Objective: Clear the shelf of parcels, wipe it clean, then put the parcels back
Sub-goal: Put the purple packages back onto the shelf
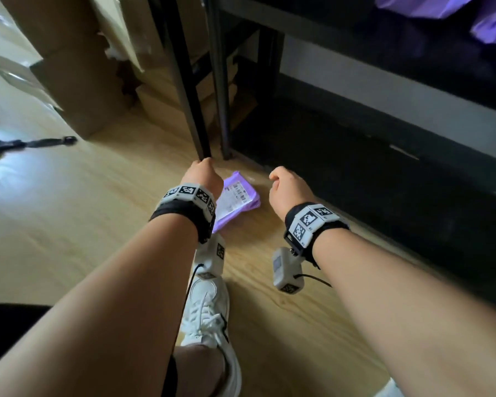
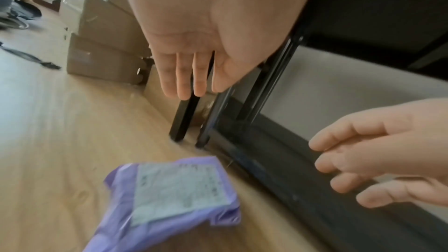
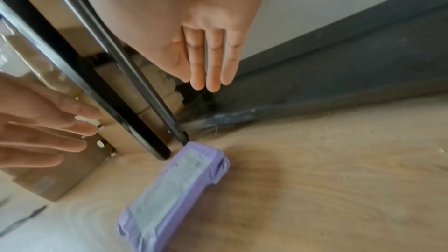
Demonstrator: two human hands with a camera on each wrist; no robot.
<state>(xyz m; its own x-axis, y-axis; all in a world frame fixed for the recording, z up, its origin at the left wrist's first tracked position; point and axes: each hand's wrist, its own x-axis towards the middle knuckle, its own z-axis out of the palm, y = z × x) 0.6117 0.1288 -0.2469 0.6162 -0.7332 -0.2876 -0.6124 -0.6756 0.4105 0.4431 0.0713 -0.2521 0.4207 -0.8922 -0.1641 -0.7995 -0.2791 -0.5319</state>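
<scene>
In the head view, one purple parcel [image 1: 235, 197] is lying on the wooden floor [image 1: 69, 224] just in front of the black shelf frame [image 1: 196, 110]. More purple parcels [image 1: 453, 12] are sitting on an upper level at the top right. The left hand [image 1: 202, 174] and the right hand [image 1: 287, 189] are hovering over the floor parcel, holding nothing. Cardboard boxes [image 1: 78, 81] are standing to the left.

In the left wrist view, the left grip is loose, with straight fingers [image 2: 184, 76] hanging above the parcel and not touching it.

In the right wrist view, the right grip is likewise wide and empty, its fingers [image 3: 213, 64] pointing at the dark bottom shelf board [image 3: 339, 68].

Clearing seems to be only partly done. No cloth is showing, so wiping and restocking are probably still waiting.
</scene>
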